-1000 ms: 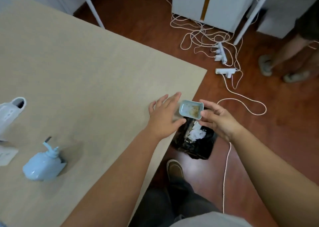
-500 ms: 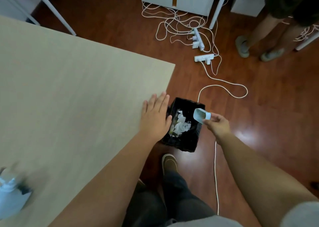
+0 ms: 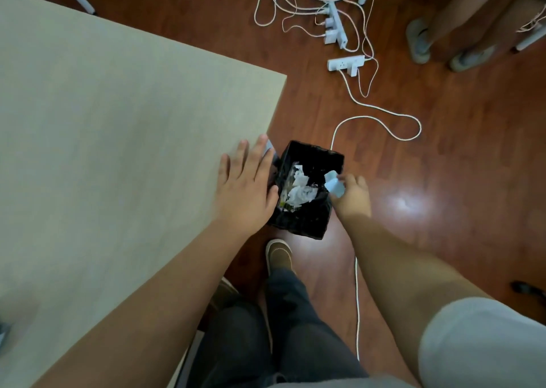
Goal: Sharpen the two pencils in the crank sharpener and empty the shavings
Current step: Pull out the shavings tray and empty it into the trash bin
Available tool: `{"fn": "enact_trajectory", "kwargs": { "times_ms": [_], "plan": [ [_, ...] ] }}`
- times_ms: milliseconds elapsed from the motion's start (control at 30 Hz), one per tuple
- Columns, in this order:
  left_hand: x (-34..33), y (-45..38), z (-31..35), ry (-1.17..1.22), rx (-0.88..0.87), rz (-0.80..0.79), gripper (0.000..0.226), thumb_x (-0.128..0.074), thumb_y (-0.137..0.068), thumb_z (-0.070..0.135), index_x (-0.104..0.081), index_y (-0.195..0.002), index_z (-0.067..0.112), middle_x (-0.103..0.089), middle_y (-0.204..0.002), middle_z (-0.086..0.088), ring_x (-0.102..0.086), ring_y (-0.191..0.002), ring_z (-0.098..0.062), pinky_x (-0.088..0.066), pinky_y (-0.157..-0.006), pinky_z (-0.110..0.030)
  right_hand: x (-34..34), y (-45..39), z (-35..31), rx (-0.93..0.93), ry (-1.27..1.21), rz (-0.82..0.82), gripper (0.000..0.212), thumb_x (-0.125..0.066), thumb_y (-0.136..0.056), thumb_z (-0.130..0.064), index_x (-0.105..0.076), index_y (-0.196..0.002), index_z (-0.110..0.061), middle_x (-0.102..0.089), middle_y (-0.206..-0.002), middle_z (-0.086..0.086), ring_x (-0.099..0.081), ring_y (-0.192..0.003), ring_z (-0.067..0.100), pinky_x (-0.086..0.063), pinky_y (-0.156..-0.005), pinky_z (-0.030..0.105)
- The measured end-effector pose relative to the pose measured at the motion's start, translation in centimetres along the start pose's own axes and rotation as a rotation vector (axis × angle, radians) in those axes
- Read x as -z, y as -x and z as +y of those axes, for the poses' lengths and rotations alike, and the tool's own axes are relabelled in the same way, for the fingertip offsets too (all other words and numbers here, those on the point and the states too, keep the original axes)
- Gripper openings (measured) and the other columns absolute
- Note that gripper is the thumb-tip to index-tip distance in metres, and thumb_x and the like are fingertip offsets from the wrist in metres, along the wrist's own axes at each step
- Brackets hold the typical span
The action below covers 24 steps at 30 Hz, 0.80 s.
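the left hand (image 3: 245,189) lies flat and released on the bench (image 3: 118,121) edge at centre frame, steadying the lean. just right of it the black bin (image 3: 307,222) stands on the floor, white scraps inside. the right hand (image 3: 351,195) pinches the pale blue shavings tray (image 3: 334,184), tipped over the bin's right rim. best to keep its mouth well inside the rim and tap it. whether shavings remain is hidden; sharpener and pencils are out of view.
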<state>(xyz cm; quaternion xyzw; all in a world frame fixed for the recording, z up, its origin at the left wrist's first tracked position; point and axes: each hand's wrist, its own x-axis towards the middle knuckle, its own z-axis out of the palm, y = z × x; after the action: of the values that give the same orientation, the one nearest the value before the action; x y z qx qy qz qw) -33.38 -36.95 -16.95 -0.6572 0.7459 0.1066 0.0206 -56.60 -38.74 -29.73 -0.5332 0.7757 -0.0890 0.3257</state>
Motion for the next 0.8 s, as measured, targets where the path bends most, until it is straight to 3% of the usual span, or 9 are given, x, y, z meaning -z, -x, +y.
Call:
{"fn": "enact_trajectory", "kwargs": {
  "times_ms": [200, 533, 800],
  "plan": [
    [-0.1, 0.0, 0.0, -0.007, -0.004, -0.003, 0.064, -0.046, -0.089, 0.042, -0.027, -0.146, 0.017, -0.008, -0.161, 0.0, -0.01, -0.148, -0.029, -0.014, -0.117, -0.054, -0.8, -0.1, -0.9, 0.194, 0.144, 0.021, 0.043, -0.068, -0.076, -0.011, -0.053, -0.117, -0.012, -0.049, -0.114, 0.014, -0.046, -0.106, 0.034, -0.047, -0.087, 0.043],
    [0.0, 0.0, -0.1, 0.016, -0.005, 0.001, 0.063, -0.044, -0.09, 0.042, -0.027, -0.145, 0.019, -0.008, -0.161, 0.001, -0.01, -0.148, -0.028, -0.014, -0.117, -0.054, -0.5, -0.3, -2.4, 0.316, 0.21, 0.137, 0.035, -0.067, -0.069, -0.004, -0.056, -0.101, -0.008, -0.053, -0.101, 0.016, -0.047, -0.089, 0.035, -0.047, -0.076, 0.043],
    [0.1, 0.0, -0.2, 0.03, -0.01, -0.003, 0.063, -0.045, -0.09, 0.041, -0.027, -0.146, 0.019, -0.007, -0.162, 0.001, -0.008, -0.148, -0.027, -0.013, -0.118, -0.054, -0.5, 0.5, -2.3, 0.331, 0.24, 0.143, 0.036, -0.067, -0.067, -0.003, -0.057, -0.101, -0.008, -0.054, -0.101, 0.016, -0.047, -0.087, 0.036, -0.046, -0.072, 0.042]
  ]
}}
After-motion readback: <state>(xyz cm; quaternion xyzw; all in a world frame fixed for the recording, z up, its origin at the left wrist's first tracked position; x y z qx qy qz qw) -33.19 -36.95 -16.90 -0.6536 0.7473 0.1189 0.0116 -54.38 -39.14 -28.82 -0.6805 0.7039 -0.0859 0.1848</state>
